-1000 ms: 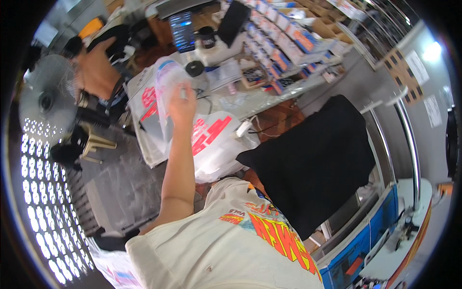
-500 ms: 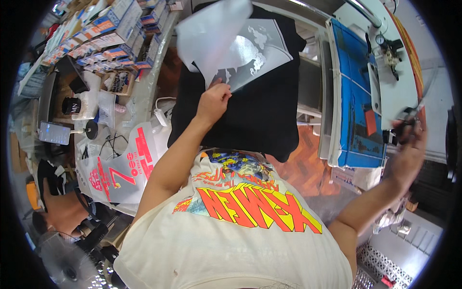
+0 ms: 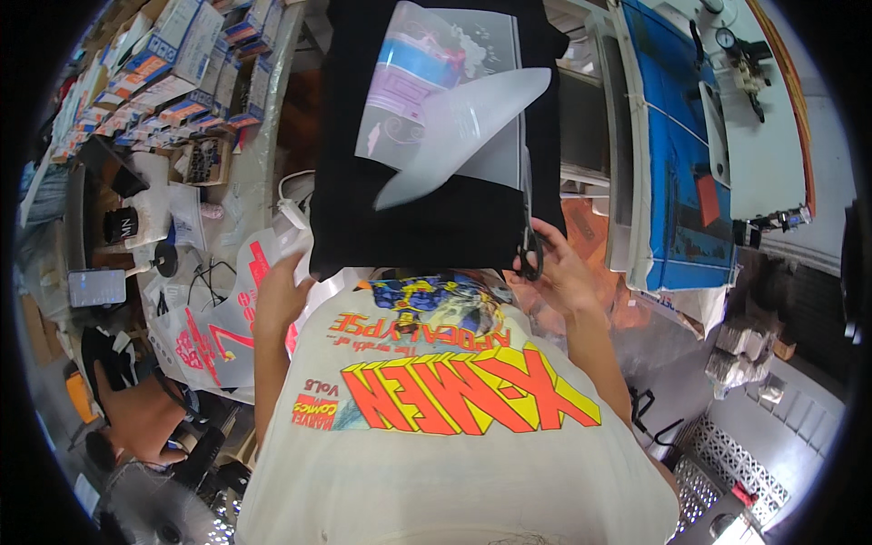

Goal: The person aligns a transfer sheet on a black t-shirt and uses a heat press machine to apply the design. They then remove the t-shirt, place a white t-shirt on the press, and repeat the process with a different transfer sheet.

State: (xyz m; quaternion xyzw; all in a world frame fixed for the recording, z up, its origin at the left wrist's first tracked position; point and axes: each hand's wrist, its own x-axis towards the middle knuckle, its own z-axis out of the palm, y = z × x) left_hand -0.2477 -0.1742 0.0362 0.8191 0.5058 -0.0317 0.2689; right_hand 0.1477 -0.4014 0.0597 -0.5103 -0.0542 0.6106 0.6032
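Observation:
A black garment (image 3: 409, 232) lies spread on a raised board in front of me. On it rests a translucent printed film sheet (image 3: 381, 136) with pale, blue and pink artwork; one part curls over and shows its whitish back. My left hand (image 3: 286, 286) is at the garment's near left corner, thumb and fingers closed on the fabric edge, partly hidden. By the near right corner, my right hand (image 3: 563, 277) holds black-handled scissors (image 3: 530, 250), fingers at the handles, blades pointing away from me along the garment's right side.
To the right stands a blue-covered padded board (image 3: 677, 182), with a gauge and valve fitting (image 3: 740, 59) beyond. Stacked cartons (image 3: 173, 54) fill the left shelf. A phone (image 3: 97, 287) on a stand and a clear sheet with pink prints (image 3: 204, 336) lie lower left, above a fan (image 3: 159, 509).
My left hand let go of the film, which now lies on the garment, and came down to the near left corner. My right hand swung in from the far right with the scissors.

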